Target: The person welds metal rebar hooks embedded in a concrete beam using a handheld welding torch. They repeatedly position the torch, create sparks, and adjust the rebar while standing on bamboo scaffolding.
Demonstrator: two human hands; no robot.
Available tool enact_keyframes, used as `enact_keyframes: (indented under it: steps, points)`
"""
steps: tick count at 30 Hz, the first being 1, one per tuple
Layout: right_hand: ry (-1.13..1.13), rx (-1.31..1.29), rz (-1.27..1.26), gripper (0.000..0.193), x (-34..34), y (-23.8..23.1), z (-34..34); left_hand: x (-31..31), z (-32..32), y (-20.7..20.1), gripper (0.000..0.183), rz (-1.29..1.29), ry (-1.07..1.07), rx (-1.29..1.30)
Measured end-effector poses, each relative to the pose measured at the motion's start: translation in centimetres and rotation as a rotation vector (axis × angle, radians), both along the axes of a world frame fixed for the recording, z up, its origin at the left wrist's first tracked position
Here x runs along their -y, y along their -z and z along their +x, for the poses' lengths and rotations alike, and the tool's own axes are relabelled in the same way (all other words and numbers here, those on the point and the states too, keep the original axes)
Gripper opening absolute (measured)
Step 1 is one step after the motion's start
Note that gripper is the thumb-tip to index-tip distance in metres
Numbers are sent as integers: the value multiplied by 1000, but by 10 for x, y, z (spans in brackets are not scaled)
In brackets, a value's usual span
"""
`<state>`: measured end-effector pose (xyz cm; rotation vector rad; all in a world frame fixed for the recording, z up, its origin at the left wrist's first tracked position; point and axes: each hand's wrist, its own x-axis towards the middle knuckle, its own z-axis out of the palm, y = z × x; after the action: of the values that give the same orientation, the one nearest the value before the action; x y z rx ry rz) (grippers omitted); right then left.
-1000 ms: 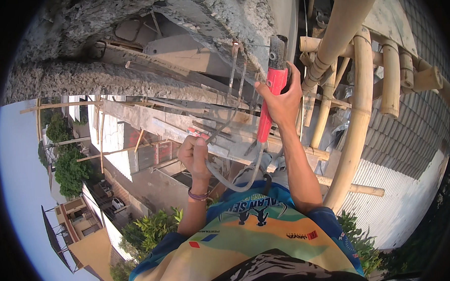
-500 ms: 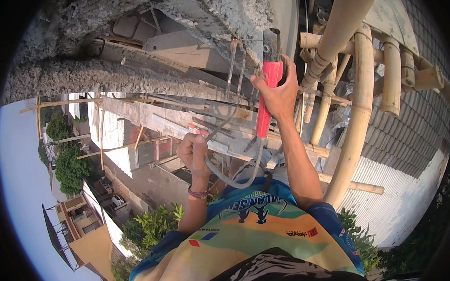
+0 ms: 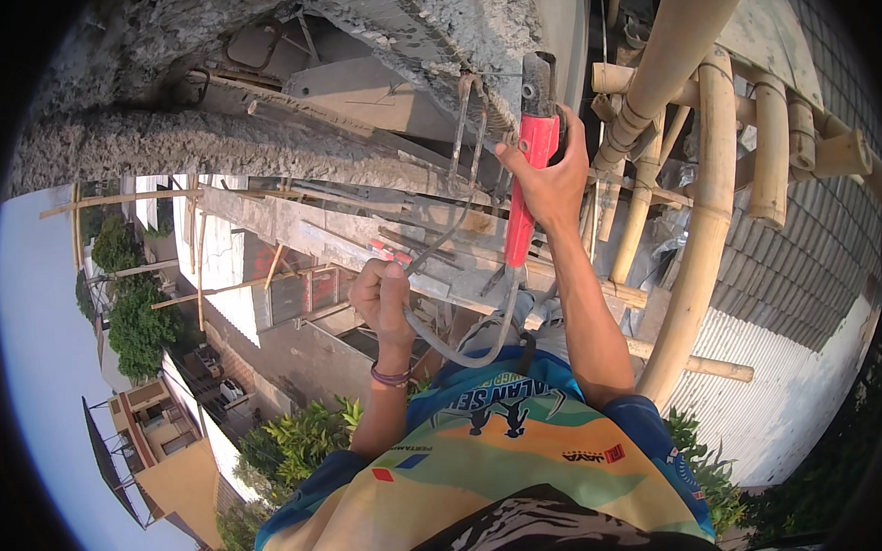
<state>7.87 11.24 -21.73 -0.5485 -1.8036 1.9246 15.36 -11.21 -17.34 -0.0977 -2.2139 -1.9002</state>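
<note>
My right hand (image 3: 554, 179) is wrapped round the red handle of what looks like a welding electrode holder (image 3: 529, 200) with a dark metal head. Close to the left of that head, two thin metal bars (image 3: 468, 129) stand against the rough concrete. A grey cable (image 3: 463, 360) loops from the handle's lower end to my left hand (image 3: 382, 302), which is closed on it. From beside the left fingers a dark bent rod (image 3: 440, 244) runs up towards the bars; whether this hand also grips it is unclear. Small red pieces (image 3: 390, 251) lie beyond those fingers.
Bamboo poles (image 3: 707, 237) of a scaffold rise close on the right, above a tiled roof (image 3: 771, 274) and corrugated sheets (image 3: 746, 391). A rough concrete beam (image 3: 194, 153) crosses the upper left. A narrow plank (image 3: 264, 223) runs below it, high over houses and trees.
The orange glow at the top of the metal bars has gone. My right hand and the electrode holder have shifted slightly right. My left hand is nearly still.
</note>
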Motion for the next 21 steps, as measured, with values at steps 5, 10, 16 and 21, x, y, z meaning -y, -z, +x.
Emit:
enact_keyframes:
  steps: [5,10,16,21]
  points:
    - [18,-21,53,80,0,2,-2,2,0,0,38,-3,6,8]
    - [11,-1,42,81,-1,0,-1,4,1,3,38,11,12,8]
    - [29,-2,88,82,0,-2,1,5,3,6,30,31,40,5]
    - [29,13,103,84,-1,0,-2,4,4,4,35,32,30,28]
